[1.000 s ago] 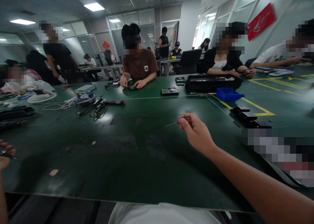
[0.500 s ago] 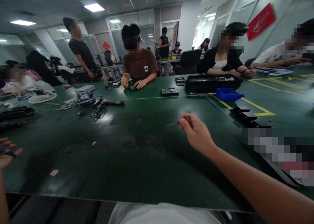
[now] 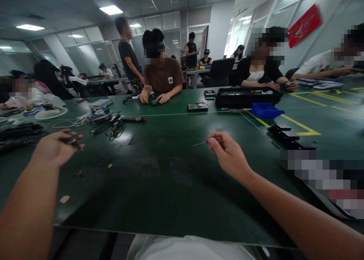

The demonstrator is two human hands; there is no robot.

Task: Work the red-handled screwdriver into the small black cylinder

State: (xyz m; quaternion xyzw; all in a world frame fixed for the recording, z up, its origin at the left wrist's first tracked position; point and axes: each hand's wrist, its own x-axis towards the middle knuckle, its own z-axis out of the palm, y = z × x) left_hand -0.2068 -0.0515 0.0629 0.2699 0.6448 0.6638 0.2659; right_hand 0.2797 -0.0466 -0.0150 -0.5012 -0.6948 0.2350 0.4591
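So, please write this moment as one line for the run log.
left hand: holds dark tool | right hand: holds screwdriver | green table: hard drive, blue tray

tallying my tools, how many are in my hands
2: a thin screwdriver in your right hand and a dark tool in your left hand. Others may be hidden.

Dim, ceiling panels [image 3: 110, 10] glowing — glare on tabletop [image 3: 162, 169], stretched edges

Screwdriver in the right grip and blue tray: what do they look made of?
Screwdriver: the thin, grey shaft looks like bare metal; the reddish handle, partly hidden by the right grip, may be plastic by its colour, finish unclear. Tray: probably satin plastic, from its even blue and thin rim.
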